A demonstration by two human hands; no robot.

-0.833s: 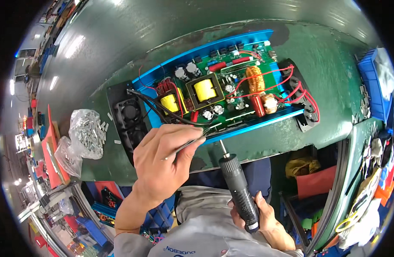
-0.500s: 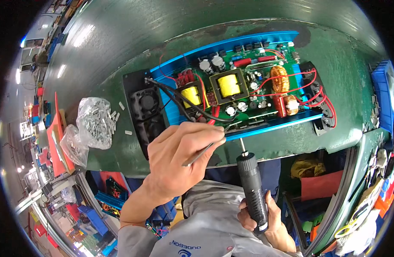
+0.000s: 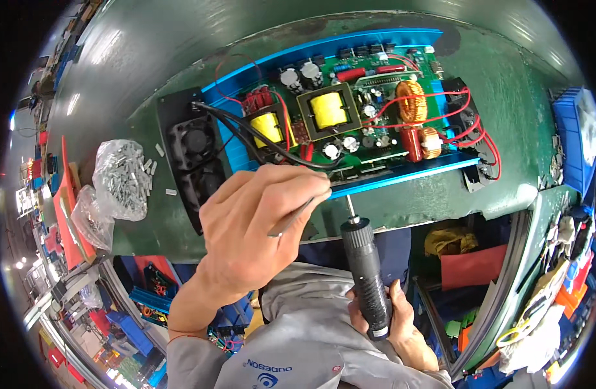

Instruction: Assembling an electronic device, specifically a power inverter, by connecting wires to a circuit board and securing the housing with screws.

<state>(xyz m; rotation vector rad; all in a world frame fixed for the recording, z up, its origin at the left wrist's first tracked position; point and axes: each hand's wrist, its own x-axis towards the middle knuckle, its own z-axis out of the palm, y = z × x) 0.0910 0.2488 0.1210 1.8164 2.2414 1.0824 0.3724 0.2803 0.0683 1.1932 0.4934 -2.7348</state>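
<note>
A green circuit board (image 3: 375,144) sits in a blue metal chassis (image 3: 414,174), with yellow transformers (image 3: 328,110) and copper coils (image 3: 411,102) on it. Over the near edge of the board, my left hand (image 3: 252,217) pinches slim metal tweezers (image 3: 291,220); their tips are hidden by the fingers. In my right hand (image 3: 401,324) is a black electric screwdriver (image 3: 368,279), tilted upward, its bit at the outer face of the chassis's near wall. Whether the bit sits in a screw I cannot tell. Black fans (image 3: 195,139) in an end panel stand at the chassis's left end.
Clear bags (image 3: 119,178) of small metallic pieces lie on the green bench (image 3: 505,142) at left, several pieces loose beside them. Red and black wires trail from the board, some to a black end panel (image 3: 469,123) at right. A blue bin (image 3: 573,146) stands far right.
The whole view has shifted, so everything appears a little further left and higher. Both hands keep their grips, and the screwdriver stays at the chassis's near wall.
</note>
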